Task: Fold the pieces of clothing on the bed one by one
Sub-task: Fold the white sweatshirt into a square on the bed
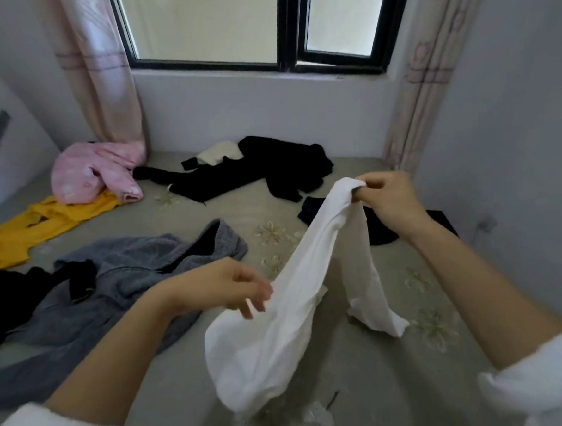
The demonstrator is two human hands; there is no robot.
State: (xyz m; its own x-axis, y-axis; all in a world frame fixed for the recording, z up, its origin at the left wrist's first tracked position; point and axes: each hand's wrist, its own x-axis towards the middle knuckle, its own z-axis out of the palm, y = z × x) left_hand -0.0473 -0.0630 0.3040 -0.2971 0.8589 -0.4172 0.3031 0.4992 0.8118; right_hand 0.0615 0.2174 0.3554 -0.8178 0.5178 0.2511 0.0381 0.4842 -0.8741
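Observation:
A white garment [279, 318] hangs in the air over the grey bed [365, 372], bunched and drooping toward me. My right hand [389, 199] pinches its top edge, raised at the right. Lower down, my left hand [235, 288] has its fingers curled against the cloth's left side, gripping a fold. On the bed lie a grey hooded top [113, 289], a yellow garment [34, 231], a pink padded jacket [93, 171], long black clothes [254, 171] with a cream piece [216, 152], and a dark garment [382, 229] partly hidden behind my right hand.
Another black garment [11, 295] sits at the left edge. A window [255, 26] with pink curtains [97, 76] stands behind the bed. White walls close in on the right and left. The sheet has a pale flower print.

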